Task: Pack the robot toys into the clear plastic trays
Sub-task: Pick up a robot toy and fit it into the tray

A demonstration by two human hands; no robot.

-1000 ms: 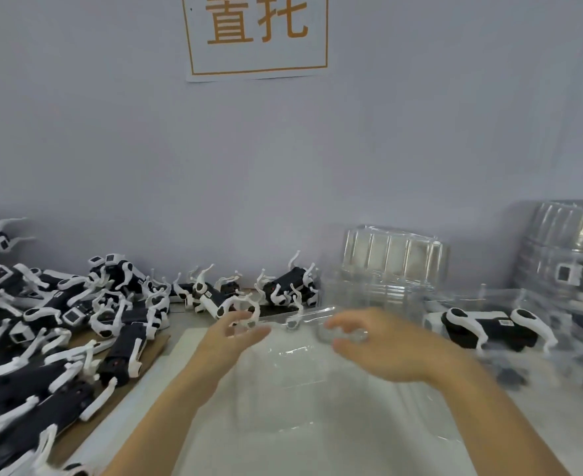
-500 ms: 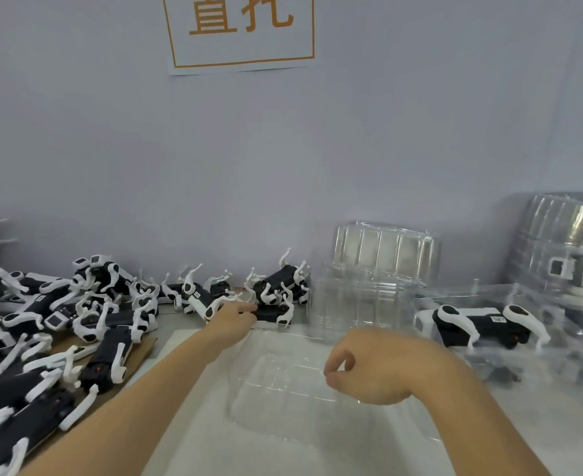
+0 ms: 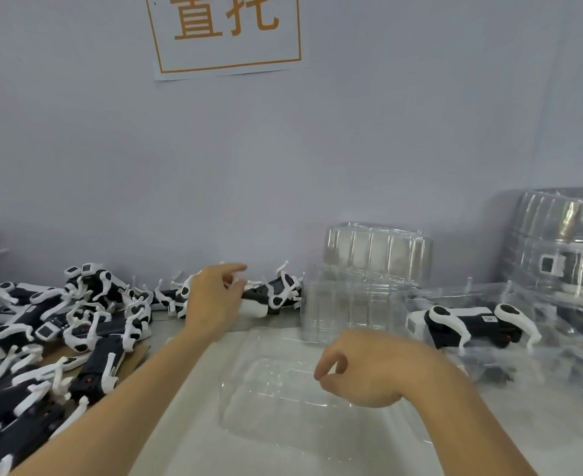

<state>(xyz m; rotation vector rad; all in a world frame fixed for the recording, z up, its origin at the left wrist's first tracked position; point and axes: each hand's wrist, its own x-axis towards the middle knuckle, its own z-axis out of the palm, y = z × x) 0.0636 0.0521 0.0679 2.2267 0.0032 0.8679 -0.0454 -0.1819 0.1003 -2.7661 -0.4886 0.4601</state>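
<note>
Already the left hand (image 3: 214, 304) curls its fingers (image 3: 233, 290) round a black-and-white robot toy (image 3: 269, 298) at the wall, whose long axis runs rightward from them. Right hand (image 3: 362, 369), loosely curled and holding nothing, hovers over the empty clear tray (image 3: 266, 400), nearer the person than the toy.

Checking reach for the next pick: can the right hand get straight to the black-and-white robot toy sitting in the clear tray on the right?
Probably yes. The right hand hovers, holding nothing, over the empty clear plastic tray; the black-and-white robot toy lies just to its right in an open-topped clear tray, with nothing between them.
</note>
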